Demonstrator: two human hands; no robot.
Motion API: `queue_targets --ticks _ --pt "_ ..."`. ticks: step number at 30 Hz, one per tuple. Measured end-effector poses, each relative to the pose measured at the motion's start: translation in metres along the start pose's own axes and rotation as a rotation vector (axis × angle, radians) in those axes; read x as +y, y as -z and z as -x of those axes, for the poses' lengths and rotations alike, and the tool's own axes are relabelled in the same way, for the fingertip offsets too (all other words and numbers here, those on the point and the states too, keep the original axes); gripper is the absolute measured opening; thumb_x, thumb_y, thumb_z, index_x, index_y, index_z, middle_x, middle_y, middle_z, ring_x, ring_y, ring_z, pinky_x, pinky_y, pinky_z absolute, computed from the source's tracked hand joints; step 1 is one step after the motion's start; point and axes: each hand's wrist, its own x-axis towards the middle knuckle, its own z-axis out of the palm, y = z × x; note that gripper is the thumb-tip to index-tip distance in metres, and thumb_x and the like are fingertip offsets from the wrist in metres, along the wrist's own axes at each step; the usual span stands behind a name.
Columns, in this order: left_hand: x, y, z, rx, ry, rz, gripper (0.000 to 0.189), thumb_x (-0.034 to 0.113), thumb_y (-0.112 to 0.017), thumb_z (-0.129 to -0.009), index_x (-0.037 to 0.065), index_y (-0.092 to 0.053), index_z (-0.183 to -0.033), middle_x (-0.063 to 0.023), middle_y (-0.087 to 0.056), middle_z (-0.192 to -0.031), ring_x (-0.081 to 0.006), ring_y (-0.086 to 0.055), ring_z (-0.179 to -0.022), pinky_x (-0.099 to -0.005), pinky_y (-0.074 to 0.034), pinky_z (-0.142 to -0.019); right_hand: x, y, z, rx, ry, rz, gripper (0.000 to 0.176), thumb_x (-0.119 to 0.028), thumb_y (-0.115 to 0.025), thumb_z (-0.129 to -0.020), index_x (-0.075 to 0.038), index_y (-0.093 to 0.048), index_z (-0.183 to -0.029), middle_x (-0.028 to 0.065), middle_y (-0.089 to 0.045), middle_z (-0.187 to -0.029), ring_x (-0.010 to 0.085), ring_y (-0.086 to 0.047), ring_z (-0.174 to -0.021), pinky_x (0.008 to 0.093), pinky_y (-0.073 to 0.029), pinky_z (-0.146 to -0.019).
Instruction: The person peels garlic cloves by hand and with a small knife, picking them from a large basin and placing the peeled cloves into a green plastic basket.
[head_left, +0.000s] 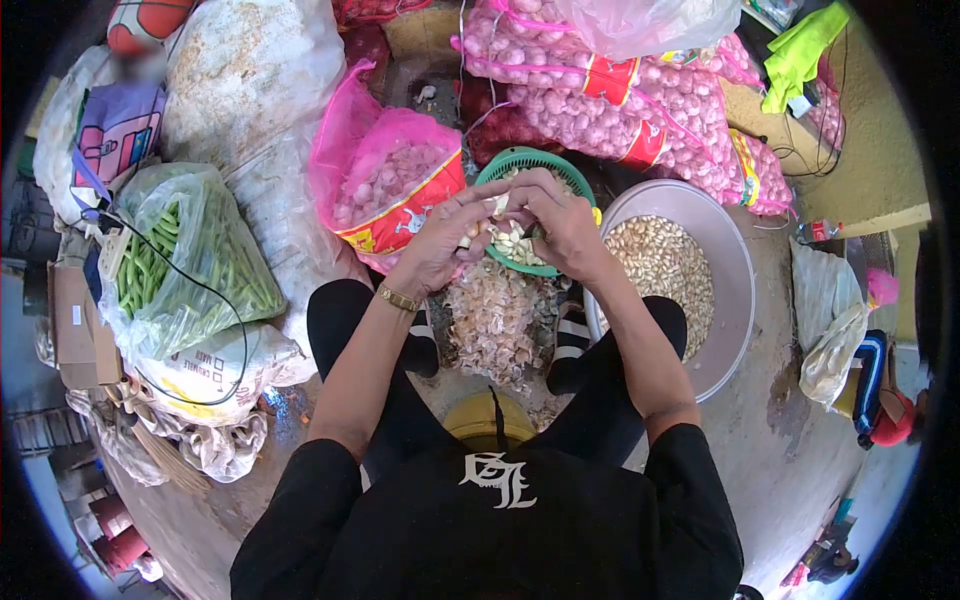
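Both of my hands meet over a green basket (527, 157) that holds pale garlic cloves (515, 247). My left hand (445, 240) is closed around garlic pieces, with a watch on the wrist. Close beside it, my right hand (553, 220) pinches at a whitish piece of garlic between the two hands. Papery garlic skins (495, 320) lie heaped on the floor below the hands. To the left stands an open pink mesh bag (400, 185) of garlic bulbs. A large pale basin (735, 300) with many cloves is at the right.
Full pink garlic sacks (640, 110) are stacked behind the basket. A clear bag of green beans (190, 260) rests at the left on a white sack (215, 370). My knees flank the skins, and a yellow stool (475, 415) is beneath me. A plastic bottle (820, 231) lies at the right.
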Motion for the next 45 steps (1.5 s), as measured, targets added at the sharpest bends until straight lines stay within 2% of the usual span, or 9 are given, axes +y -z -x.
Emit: queue_targets --ticks 7,16,20,23,25,28,38,40,45 --pt "0.003 0.002 0.002 -0.125 0.048 0.115 0.033 0.017 -0.056 -0.096 0.003 -0.053 -0.126 -0.002 -0.061 -0.086 -0.0031 -0.045 -0.05 -0.0159 -0.032 -0.04 0.005 0.003 0.001 0.035 0.021 -0.047 0.046 0.004 -0.067 -0.062 -0.008 -0.052 -0.104 0.0085 -0.056 -0.109 0.0314 -0.063 -0.088 0.0371 -0.051 -0.064" --pt "0.005 0.0 0.004 -0.101 -0.004 0.073 0.031 0.017 -0.059 -0.096 0.005 -0.054 -0.125 0.0019 -0.054 -0.08 -0.0031 -0.045 -0.052 -0.0161 -0.031 -0.041 0.009 0.001 0.003 0.05 0.077 -0.111 0.046 0.004 -0.068 -0.063 -0.008 -0.052 -0.104 0.0105 -0.059 -0.099 0.0338 -0.062 -0.087 0.0374 -0.051 -0.067" --pt "0.002 0.002 0.003 -0.02 -0.067 0.042 0.03 0.018 -0.058 -0.097 0.003 -0.053 -0.122 -0.001 -0.056 -0.082 -0.0033 -0.041 -0.05 -0.0159 -0.028 -0.039 0.009 -0.001 0.004 0.072 0.009 -0.2 0.04 0.004 -0.069 -0.067 -0.006 -0.053 -0.102 0.0119 -0.06 -0.096 0.0334 -0.063 -0.086 0.0365 -0.05 -0.067" --pt "0.005 0.002 0.005 -0.071 -0.029 0.048 0.025 0.018 -0.06 -0.096 0.004 -0.055 -0.117 -0.003 -0.062 -0.089 -0.0019 -0.046 -0.054 -0.0144 -0.032 -0.041 0.006 -0.002 0.001 0.137 0.002 -0.237 0.033 0.004 -0.068 -0.073 -0.004 -0.055 -0.102 0.0114 -0.061 -0.097 0.0293 -0.064 -0.082 0.0346 -0.05 -0.068" --pt "0.004 0.001 0.006 -0.044 -0.037 0.068 0.027 0.018 -0.061 -0.095 0.004 -0.055 -0.117 -0.0051 -0.064 -0.093 -0.0012 -0.047 -0.055 -0.0138 -0.033 -0.042 -0.002 -0.003 -0.001 0.174 -0.176 -0.315 0.025 0.003 -0.068 -0.078 -0.002 -0.06 -0.101 0.0112 -0.064 -0.094 0.024 -0.064 -0.08 0.0329 -0.049 -0.068" --pt "0.006 -0.002 0.006 -0.004 -0.081 0.072 0.028 0.017 -0.064 -0.093 0.004 -0.056 -0.116 -0.0031 -0.064 -0.09 -0.0011 -0.047 -0.055 -0.0139 -0.033 -0.042 0.002 -0.007 -0.001 0.216 -0.144 -0.318 0.018 0.0 -0.068 -0.081 -0.001 -0.066 -0.098 0.011 -0.066 -0.089 0.0212 -0.063 -0.078 0.0323 -0.049 -0.069" --pt "-0.003 -0.001 0.0 0.165 -0.163 -0.092 0.025 0.016 -0.073 -0.086 0.004 -0.063 -0.106 0.0025 -0.061 -0.079 -0.0011 -0.047 -0.056 -0.0158 -0.035 -0.045 -0.004 -0.011 0.001 0.153 -0.254 -0.33 0.013 -0.006 -0.07 -0.081 0.001 -0.069 -0.092 0.0126 -0.066 -0.081 0.0207 -0.062 -0.073 0.0316 -0.047 -0.069" --pt "-0.002 -0.005 0.0 0.197 -0.199 -0.145 0.024 0.015 -0.073 -0.086 0.003 -0.064 -0.105 0.0033 -0.06 -0.077 -0.0005 -0.047 -0.056 -0.0157 -0.035 -0.047 -0.007 -0.011 0.0 0.165 -0.299 -0.384 0.006 -0.001 -0.069 -0.081 0.004 -0.066 -0.084 0.007 -0.062 -0.077 0.0134 -0.056 -0.071 0.0276 -0.044 -0.065" --pt "-0.004 0.0 -0.003 0.204 -0.245 -0.241 0.022 0.014 -0.073 -0.086 0.003 -0.066 -0.104 0.0031 -0.061 -0.077 0.0001 -0.046 -0.056 -0.0163 -0.036 -0.049 -0.002 -0.012 0.002 0.157 -0.298 -0.372 0.008 -0.003 -0.068 -0.081 0.004 -0.065 -0.083 0.0063 -0.061 -0.075 0.0128 -0.055 -0.071 0.0271 -0.043 -0.064"
